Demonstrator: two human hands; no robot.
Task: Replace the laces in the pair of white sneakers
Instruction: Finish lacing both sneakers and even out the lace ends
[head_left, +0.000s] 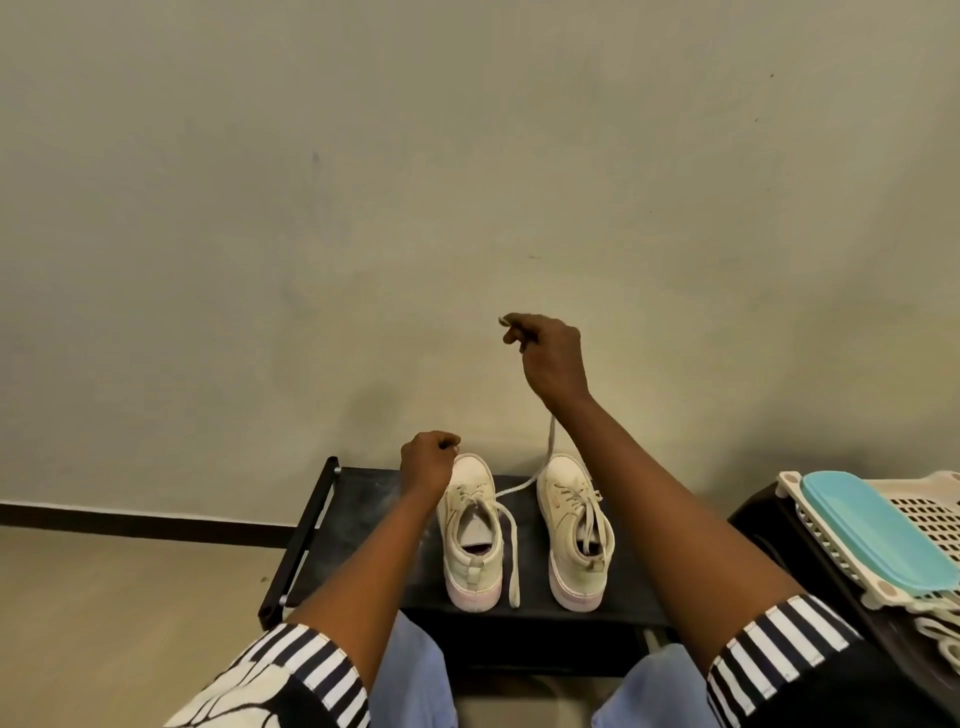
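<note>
Two white sneakers stand side by side on a black low table (363, 499), toes toward the wall. My left hand (427, 462) rests curled on the toe of the left sneaker (470, 540). My right hand (545, 358) is raised high above the shoes and pinches the end of a white lace (548, 447). That lace runs taut from the left sneaker's eyelets up past the right sneaker (574, 530). The lace's other end lies loose between the shoes. The right sneaker's own lace sits loosely tucked in its opening.
A second dark stand at the right carries a white perforated basket (930, 514) with a turquoise lid (872, 540) on it. A plain wall rises right behind the table. Bare floor (104, 623) lies at the left.
</note>
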